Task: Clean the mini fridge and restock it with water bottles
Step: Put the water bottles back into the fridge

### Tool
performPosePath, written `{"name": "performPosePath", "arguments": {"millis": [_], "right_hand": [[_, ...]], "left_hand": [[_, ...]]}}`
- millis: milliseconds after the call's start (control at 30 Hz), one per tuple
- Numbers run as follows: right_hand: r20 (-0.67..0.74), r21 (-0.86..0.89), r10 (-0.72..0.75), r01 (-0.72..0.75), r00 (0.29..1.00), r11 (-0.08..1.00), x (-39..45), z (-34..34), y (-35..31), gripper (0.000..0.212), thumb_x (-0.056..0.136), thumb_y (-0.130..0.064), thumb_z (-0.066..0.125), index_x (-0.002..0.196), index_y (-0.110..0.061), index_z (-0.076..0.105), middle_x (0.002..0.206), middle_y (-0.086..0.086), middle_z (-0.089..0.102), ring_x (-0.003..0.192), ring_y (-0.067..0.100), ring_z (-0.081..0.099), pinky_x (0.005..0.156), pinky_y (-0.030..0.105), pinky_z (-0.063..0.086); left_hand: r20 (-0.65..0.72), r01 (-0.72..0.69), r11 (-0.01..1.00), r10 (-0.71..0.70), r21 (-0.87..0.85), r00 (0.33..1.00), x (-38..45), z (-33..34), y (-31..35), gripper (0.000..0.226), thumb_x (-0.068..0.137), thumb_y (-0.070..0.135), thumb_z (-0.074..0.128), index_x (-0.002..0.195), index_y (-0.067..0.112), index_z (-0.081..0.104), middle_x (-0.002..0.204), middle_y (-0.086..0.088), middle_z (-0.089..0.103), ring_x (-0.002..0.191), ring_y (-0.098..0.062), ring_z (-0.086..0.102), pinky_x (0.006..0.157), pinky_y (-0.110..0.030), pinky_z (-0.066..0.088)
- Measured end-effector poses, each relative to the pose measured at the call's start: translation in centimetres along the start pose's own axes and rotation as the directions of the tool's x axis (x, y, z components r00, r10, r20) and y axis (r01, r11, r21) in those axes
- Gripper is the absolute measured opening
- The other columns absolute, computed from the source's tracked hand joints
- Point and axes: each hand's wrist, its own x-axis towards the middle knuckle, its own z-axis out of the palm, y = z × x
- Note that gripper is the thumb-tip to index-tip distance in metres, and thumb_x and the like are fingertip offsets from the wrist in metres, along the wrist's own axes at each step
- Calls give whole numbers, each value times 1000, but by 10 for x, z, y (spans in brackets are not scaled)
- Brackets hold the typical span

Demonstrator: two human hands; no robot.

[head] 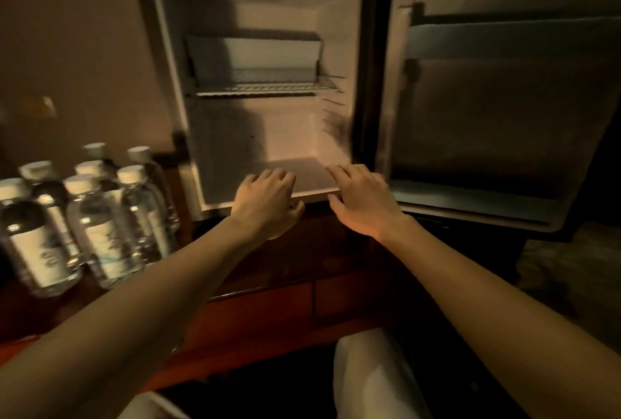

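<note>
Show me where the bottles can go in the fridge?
The fridge floor is bare behind the left hand and right hand. The wire shelf above is bare too. It is crowded left of the fridge, where the water bottles stand packed together.

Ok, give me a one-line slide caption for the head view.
Both hands, left hand and right hand, reach into the open, empty mini fridge; water bottles wait at left.
</note>
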Motion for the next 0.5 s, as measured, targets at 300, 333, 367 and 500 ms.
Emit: {"name": "performPosePath", "arguments": {"millis": [300, 333, 367, 500], "right_hand": [[-59, 188, -308, 313, 950, 931, 62, 23, -110, 55, 92, -39, 55, 141, -16, 42, 132, 8, 55, 122, 29, 51, 95, 44, 46], [-68, 210, -334, 341, 940, 916, 65, 22, -121, 56, 92, -40, 56, 140, -16, 43, 130, 8, 56, 120, 30, 52, 93, 44, 46], [-71, 240, -356, 362, 932, 901, 67, 23, -133, 56, 91, -41, 57, 139, -16, 43, 129, 7, 56, 119, 30, 52, 92, 44, 47], [-65, 442, -428, 411, 901, 797, 66, 26, -176, 56, 89, -46, 61, 137, -23, 44, 131, 2, 56, 122, 24, 52, 93, 45, 47]], "left_hand": [[-65, 240, 957, -232, 165, 971, -71, -43, -102, 44, 88, 43, 56, 123, 16, 55, 129, -6, 57, 122, -25, 52, 102, -40, 37], [-74, 263, 946, -254, 188, 964, -81, -49, -108, 44, 87, 42, 57, 122, 15, 56, 129, -6, 57, 122, -25, 53, 102, -40, 37], [-82, 286, 933, -274, 217, 958, -90, -55, -113, 43, 86, 40, 58, 120, 14, 57, 129, -6, 57, 121, -26, 53, 102, -40, 37], [-149, 343, 889, -312, 302, 938, -128, -72, -127, 43, 86, 36, 60, 122, 11, 58, 128, -9, 58, 119, -29, 55, 100, -42, 40]]}}
